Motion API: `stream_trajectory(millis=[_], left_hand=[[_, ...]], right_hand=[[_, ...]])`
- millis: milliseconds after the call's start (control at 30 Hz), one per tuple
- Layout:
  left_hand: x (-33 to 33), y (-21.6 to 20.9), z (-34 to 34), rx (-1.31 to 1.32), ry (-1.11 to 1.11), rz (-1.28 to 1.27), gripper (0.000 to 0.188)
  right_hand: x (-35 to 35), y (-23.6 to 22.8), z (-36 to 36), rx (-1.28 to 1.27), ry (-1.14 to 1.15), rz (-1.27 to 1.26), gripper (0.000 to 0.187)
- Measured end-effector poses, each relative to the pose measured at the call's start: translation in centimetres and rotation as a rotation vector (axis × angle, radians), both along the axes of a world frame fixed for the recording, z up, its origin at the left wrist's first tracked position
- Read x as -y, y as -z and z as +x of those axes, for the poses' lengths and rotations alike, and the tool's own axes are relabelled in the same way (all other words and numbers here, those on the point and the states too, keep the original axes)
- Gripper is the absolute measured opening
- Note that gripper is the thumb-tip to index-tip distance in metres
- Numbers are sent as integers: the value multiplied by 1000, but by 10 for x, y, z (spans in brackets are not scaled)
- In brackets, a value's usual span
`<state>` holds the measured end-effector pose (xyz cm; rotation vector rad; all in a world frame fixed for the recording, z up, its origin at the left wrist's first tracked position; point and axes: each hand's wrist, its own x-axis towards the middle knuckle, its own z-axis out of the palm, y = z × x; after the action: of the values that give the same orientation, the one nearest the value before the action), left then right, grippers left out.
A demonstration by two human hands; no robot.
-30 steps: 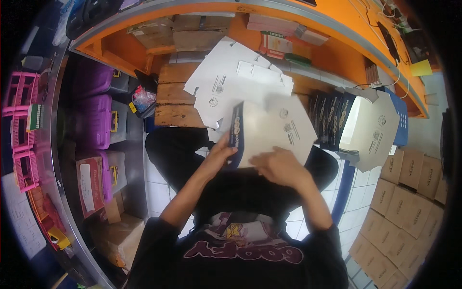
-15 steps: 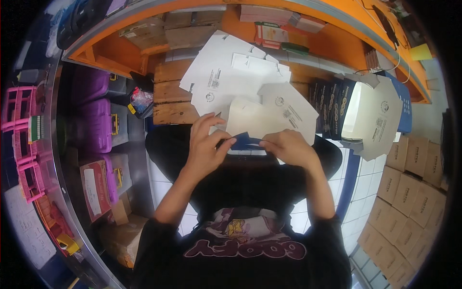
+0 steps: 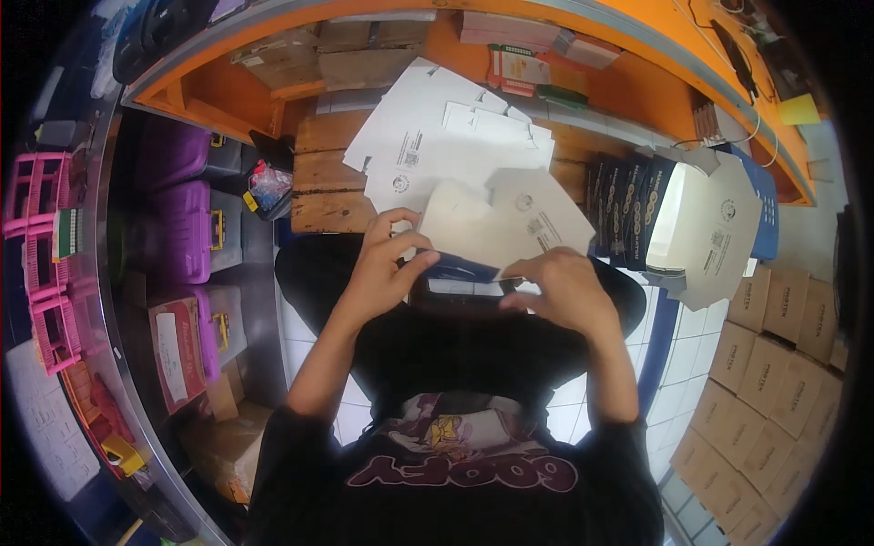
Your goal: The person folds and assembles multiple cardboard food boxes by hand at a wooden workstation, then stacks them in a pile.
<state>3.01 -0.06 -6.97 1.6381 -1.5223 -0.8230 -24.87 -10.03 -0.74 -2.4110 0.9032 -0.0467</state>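
Part-folded box (image 3: 482,227) lies above your lap (image 3: 455,341), just ahead of both hands, neither clearly nearer; its blue panel (image 3: 460,267) runs left to right between them. Your left hand (image 3: 384,268) grasps the panel's left end. Your right hand (image 3: 560,287) meets the right end, thumb and forefinger parted; whether pinching, cannot tell.

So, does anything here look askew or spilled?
Mildly askew: the white cardboard sheets on the wooden bench overlap at uneven angles rather than lying squarely stacked. I see no spill.
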Motion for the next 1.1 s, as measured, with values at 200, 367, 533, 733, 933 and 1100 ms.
stream_trajectory(millis=[200,367,533,733,933,1100], left_hand=[[1,7,-14,98,-226,-87,14],[5,-26,-45,262,-4,-277,11],[12,-34,-60,242,143,-341,12],[12,-31,-58,154,-13,-254,8],[17,-33,-77,120,164,-284,8],[5,-28,-97,305,251,-546,18]], right_hand=[[-10,5,7,122,257,-341,12],[-25,2,16,44,186,-557,6],[-40,-4,17,1,-2,-642,2],[-23,-16,-9,7,354,-594,3],[-44,-17,-8,-61,-19,-608,1],[-50,-39,-5,-87,122,-596,24]])
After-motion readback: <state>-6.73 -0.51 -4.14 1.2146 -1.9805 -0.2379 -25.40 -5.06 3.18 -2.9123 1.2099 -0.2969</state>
